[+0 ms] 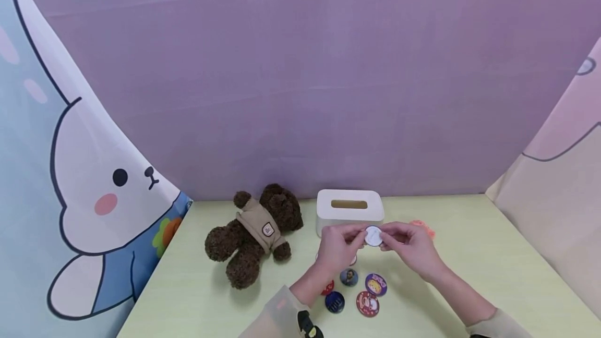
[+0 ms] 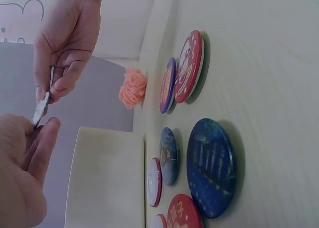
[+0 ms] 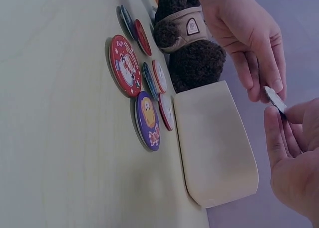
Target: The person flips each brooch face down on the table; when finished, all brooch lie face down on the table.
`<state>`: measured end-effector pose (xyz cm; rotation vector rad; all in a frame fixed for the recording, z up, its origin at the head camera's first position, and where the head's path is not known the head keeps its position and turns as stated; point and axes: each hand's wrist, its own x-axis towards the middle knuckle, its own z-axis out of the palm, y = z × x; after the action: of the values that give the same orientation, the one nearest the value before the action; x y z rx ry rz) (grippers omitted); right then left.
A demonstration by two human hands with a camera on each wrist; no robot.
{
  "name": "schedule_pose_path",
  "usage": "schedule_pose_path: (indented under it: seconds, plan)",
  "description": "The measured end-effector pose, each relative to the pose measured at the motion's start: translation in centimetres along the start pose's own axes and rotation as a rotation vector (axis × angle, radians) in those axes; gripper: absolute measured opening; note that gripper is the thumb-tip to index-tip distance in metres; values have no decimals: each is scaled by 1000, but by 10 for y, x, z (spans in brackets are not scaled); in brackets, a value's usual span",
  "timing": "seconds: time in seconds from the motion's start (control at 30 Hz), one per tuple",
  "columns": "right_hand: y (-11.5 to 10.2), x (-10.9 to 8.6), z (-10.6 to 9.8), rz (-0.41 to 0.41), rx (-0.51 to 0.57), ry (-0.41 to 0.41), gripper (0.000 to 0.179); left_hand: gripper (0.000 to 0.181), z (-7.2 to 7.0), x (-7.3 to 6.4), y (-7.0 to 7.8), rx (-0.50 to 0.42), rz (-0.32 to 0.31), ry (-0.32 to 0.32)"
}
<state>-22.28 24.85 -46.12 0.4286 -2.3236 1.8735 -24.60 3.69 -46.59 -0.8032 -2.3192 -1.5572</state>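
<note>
A round white-faced badge (image 1: 373, 236) with a dark rim is held up above the table. My left hand (image 1: 337, 249) pinches its left edge between thumb and fingers, while my right hand (image 1: 413, 248) pinches the right edge. Both wrist views show the badge (image 2: 41, 108) nearly edge-on, so its face is hard to read there. Below the hands lie several round badges: a dark blue one (image 1: 335, 302), a red one (image 1: 368, 303), a purple one (image 1: 376, 285) and a blue one with a figure (image 1: 349, 277). Other red-rimmed badges (image 3: 159, 76) are partly hidden by my left hand in the head view.
A white tissue box (image 1: 349, 207) stands just behind the hands. To the left, a brown teddy bear (image 1: 255, 233) in a beige top lies on the pale table (image 1: 488, 265). Orange yarn (image 2: 133, 87) sits behind my right hand. A purple cloth backdrop (image 1: 300, 82) rises behind.
</note>
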Motion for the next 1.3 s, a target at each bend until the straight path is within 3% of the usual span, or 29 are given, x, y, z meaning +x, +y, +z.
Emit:
schedule_pose_path:
  seconds: [0.27, 0.4, 0.53, 0.7, 1.07, 1.3]
  plan:
    - [-1, -3, -1, 89, 30, -70, 44, 39, -1, -2, -4, -25, 34, -126]
    - [1, -5, -3, 83, 28, -133, 49, 42, -3, -3, -6, 21, 37, -140]
    - [1, -6, -3, 94, 20, -141, 50, 39, -4, -3, -6, 52, 40, -134]
    - [4, -6, -5, 28, -114, -118, 45, 34, -5, -3, -8, 84, 54, -149]
    - [11, -7, -6, -120, -384, -131, 41, 35, 3, -4, -23, 235, 55, -272]
    - [22, -8, -3, -89, -435, -124, 38, 35, 9, -6, -28, 328, 47, -317]
